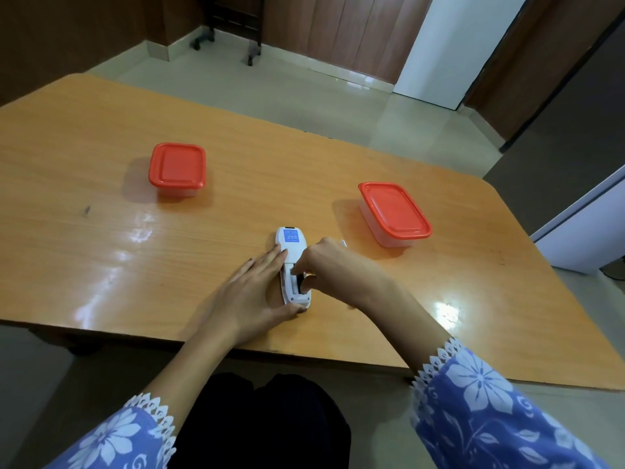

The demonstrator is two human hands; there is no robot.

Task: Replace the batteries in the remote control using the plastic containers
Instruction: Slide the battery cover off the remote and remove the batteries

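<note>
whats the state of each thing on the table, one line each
remote control: back up on the table, battery compartment open
battery: dark, in the compartment, pinched by the right hand
left container: red lid on
right container: red lid on
left hand: fingers straight, steadying the remote control
right hand: fingers curled on the battery
</note>
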